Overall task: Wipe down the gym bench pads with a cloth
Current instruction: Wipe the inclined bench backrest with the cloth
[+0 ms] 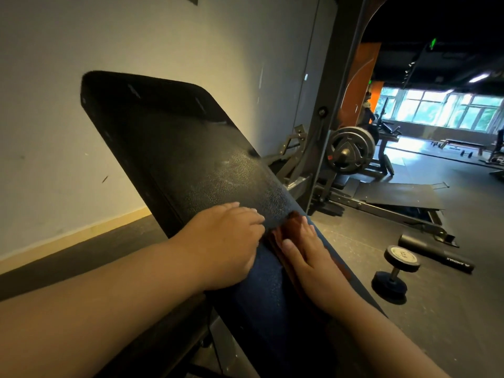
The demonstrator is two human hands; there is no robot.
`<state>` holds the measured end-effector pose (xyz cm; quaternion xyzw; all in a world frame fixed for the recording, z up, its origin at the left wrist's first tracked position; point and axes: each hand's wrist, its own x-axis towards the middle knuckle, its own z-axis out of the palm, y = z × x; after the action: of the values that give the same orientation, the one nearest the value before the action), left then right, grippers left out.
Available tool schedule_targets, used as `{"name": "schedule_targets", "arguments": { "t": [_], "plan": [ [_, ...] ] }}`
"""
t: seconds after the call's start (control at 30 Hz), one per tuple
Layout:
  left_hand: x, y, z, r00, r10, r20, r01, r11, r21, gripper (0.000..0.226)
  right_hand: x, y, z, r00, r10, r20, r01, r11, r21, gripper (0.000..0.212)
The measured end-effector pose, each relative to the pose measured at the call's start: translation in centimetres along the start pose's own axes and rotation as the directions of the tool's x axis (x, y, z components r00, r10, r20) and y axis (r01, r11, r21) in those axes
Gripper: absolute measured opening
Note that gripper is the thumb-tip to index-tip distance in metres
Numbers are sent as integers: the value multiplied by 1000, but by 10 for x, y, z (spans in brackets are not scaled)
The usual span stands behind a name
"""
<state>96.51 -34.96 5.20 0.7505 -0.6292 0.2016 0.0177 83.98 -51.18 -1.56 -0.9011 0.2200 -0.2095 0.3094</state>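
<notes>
Pale painted wall (95, 64) at far left, with a yellowish skirting strip along the floor. In front of it is the black textured vinyl pad (177, 148), long, with rounded corners, tilted up and away from the camera. Its upper part looks dull with pale smears; the lower part near the hands reads bluish.

Left hand (226, 241) lies on the lower pad, fingers (251, 216) stretched out flat and gripping nothing, tips reaching toward the cloth. Just right of it is the reddish-brown soft cloth (276, 236), bunched along the pad's right edge, between the two hands and mostly under the right one. Right hand (308, 257) is laid flat on the cloth, fingers (306, 230) straight, pressing it to the pad rather than pinching.

On the dark rubber floor to the right are a black round-headed dumbbell (395, 274) and a black cylindrical roller (436, 255), well clear of the pad. Further back is a plate-loaded machine (350, 150).

Handling, as a judgement: the cloth is light and limp and will crumple or slide out unless held down by the palm, so flat pressure over its middle suits it better than an edge pinch. The pad is firm, fixed and grainy, so the cloth should drag a little. The slope may let the cloth slip off the right edge.
</notes>
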Motion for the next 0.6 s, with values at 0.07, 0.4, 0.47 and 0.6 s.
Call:
{"name": "schedule_targets", "arguments": {
  "t": [0.07,0.4,0.47,0.6],
  "plan": [
    [-2,-20,-6,999,4,-39,-4,1000,9,48,7,-14,9,1000,-11,-26,11,1000,-23,65],
    [12,-56,-15,990,-94,-105,90,995,-41,47,53,-25,-3,992,-123,17,123,992,-36,54],
    [14,-61,-17,986,-132,-99,125,989,-78,48,62,-37,5,989,-146,28,147,987,-58,57],
    [17,-90,-31,974,-186,-131,188,982,6,48,53,-66,16,921,-337,194,359,928,-95,58]
  ]
}}
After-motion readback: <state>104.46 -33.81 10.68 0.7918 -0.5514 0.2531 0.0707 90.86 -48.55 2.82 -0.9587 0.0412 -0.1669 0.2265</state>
